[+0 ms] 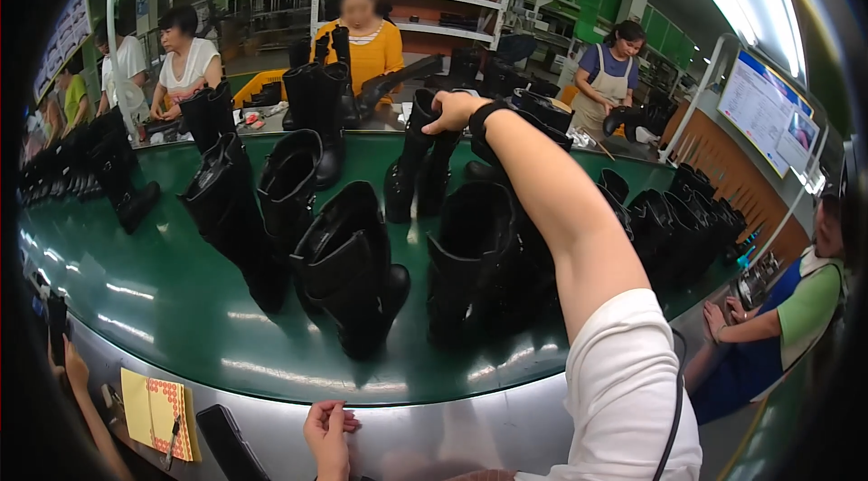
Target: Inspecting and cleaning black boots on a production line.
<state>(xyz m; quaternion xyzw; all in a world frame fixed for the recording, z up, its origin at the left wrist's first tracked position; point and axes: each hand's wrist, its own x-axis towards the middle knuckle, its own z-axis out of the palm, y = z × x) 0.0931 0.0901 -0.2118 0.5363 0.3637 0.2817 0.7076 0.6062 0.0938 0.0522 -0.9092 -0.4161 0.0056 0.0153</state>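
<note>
My right hand (pixel 451 110) reaches far across the green conveyor belt (pixel 163 300) and grips the top of a tall black boot (pixel 409 175) that stands upright near the belt's far side. A black wrist strap (pixel 481 119) sits on that arm. My left hand (pixel 327 432) lies flat on the belt's metal front rim (pixel 434 431), holding nothing. Between the two hands stand more black boots: one (pixel 348 268) just beyond my left hand, another (pixel 470 264) under my right forearm, and a third (pixel 237 219) further left.
Several more black boots crowd the belt's right end (pixel 687 210) and left end (pixel 99 165). Workers stand behind the belt (pixel 371 47); a person sits at right (pixel 778 327). A yellow notepad (pixel 158 410) and a flat black object (pixel 226 443) hang at the front rim. Another person's hand (pixel 70 368) is at lower left.
</note>
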